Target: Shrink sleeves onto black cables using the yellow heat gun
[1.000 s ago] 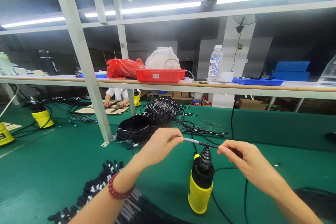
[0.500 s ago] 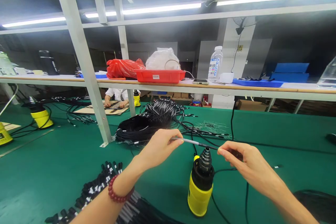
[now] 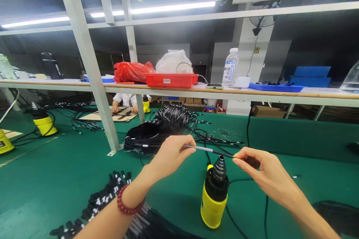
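Observation:
My left hand (image 3: pixel 175 153) pinches a thin cable (image 3: pixel 204 149) by its grey ribbed section. The fingertips of my right hand (image 3: pixel 252 162) close on the black end of the same cable. Between my hands the cable slopes slightly down to the right. Its black sleeve (image 3: pixel 221 154) passes at the tip of the spiral nozzle of a yellow heat gun (image 3: pixel 214 205), which stands upright on the green table; whether they touch I cannot tell. A bundle of black cables with white tags (image 3: pixel 102 199) lies under my left forearm.
Behind my hands lies a heap of coiled black cables (image 3: pixel 146 134). A white post (image 3: pixel 97 71) rises from the table at left. The shelf holds a red bin (image 3: pixel 171 80) and a bottle (image 3: pixel 230 68). Another person's hands (image 3: pixel 114 109) work beyond; more yellow heat guns (image 3: pixel 45 125) stand left.
Both hands have risen very slightly and keep their pinch on the cable. The cable and the heat gun hold nearly the same places.

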`<action>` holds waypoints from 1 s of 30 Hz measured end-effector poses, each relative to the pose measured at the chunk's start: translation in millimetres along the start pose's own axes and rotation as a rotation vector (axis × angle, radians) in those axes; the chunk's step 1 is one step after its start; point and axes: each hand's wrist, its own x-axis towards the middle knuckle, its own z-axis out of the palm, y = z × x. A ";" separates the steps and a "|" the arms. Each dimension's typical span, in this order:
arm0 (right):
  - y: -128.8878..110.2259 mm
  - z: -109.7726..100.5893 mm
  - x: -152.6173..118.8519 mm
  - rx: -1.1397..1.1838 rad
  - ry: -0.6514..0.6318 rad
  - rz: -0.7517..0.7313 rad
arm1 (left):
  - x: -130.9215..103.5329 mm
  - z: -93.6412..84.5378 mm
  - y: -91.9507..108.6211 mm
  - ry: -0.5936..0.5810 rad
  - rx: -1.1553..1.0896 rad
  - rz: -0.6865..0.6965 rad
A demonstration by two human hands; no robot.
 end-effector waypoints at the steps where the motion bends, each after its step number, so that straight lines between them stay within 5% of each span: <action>1: 0.4 0.5 0.1 0.007 0.011 0.004 | -0.1 0.8 0.3 0.004 -0.002 -0.008; 9: 8.6 -4.6 -7.1 0.068 0.015 0.029 | -3.4 -3.1 5.2 -0.018 0.066 -0.066; 20: 19.8 -36.3 -40.5 0.057 -0.022 0.064 | -28.1 -31.4 22.4 -0.216 0.279 -0.092; 30: 32.2 -58.2 -58.3 0.065 0.023 0.151 | -37.7 -50.5 13.2 -0.135 0.314 -0.056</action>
